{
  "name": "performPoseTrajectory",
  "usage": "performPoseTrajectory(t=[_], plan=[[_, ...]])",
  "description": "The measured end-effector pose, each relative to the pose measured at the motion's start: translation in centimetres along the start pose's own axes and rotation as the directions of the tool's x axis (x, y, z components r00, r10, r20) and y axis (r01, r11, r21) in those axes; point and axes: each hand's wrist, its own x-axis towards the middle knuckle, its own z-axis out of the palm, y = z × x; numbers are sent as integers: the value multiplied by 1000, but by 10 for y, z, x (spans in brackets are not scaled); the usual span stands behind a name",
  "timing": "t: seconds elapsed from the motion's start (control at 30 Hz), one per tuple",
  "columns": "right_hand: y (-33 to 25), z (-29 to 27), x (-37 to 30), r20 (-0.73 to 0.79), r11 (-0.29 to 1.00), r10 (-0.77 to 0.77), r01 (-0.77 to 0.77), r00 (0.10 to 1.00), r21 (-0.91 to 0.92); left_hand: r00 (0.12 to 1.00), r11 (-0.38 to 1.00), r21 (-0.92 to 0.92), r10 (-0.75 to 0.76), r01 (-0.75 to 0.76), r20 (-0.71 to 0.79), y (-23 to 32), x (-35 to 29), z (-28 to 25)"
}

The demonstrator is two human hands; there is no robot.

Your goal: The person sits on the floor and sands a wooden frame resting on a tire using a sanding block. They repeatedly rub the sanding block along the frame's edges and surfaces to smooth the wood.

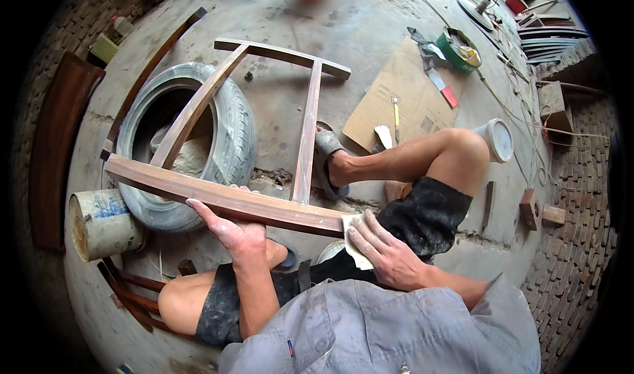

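Note:
A dark brown wooden frame (264, 205), two long rails joined by two crosspieces, lies slanted in front of me. Part of it passes over a worn tyre (239, 130) on the floor. My left hand (239, 235) grips the near rail from below, its thumb along the front face and fingertips just showing behind. At the rail's right end, my right hand (383, 248) presses a pale sheet of sandpaper (356, 245) against the wood, fingers laid together over it. The sheet's grit side is hidden.
Flattened cardboard (376, 110) lies beyond my foot, bearing a yellow-handled tool (396, 120) and a red-ended scraper (444, 90). A green round tub (457, 52) stands past it. Left are a dirty bucket (109, 222) and a curved wooden piece (56, 149); right, a white pail (498, 139).

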Motion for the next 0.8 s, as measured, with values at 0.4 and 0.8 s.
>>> performPoseTrajectory(t=[0.4, 0.8], plan=[[-1, 5, 25, -4, 987, -157, 157, 988, -9, 989, 998, 39, 63, -59, -133, 0, -13, 23], [-7, 7, 63, 11, 955, -297, 296, 955, 22, 990, 998, 40, 62, -57, -128, 7, -7, 15]])
